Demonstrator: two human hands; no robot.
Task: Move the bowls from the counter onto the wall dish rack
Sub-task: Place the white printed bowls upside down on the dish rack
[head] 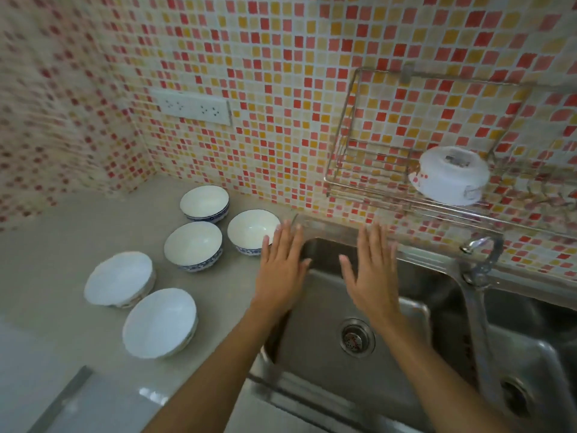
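Observation:
Several white bowls stand on the grey counter (62, 232) left of the sink. Three with blue-patterned bases sit near the wall: a far one (204, 203), a middle one (193, 246) and one by the sink (252, 231). Two plain white bowls (119, 279) (160, 323) lie closer to me. A wire wall dish rack (368, 182) hangs at the right, with one white bowl (449, 175) upside down on it. My left hand (281, 267) hovers flat and empty just right of the nearest blue-based bowl. My right hand (371, 270) is spread, empty, above the sink.
A steel double sink (406, 354) with a drain strainer (357, 337) fills the lower right. A tap (477, 254) stands behind it under the rack. A white socket strip (193, 107) sits on the mosaic-tiled wall. A dark strip (62, 398) crosses the counter's near left.

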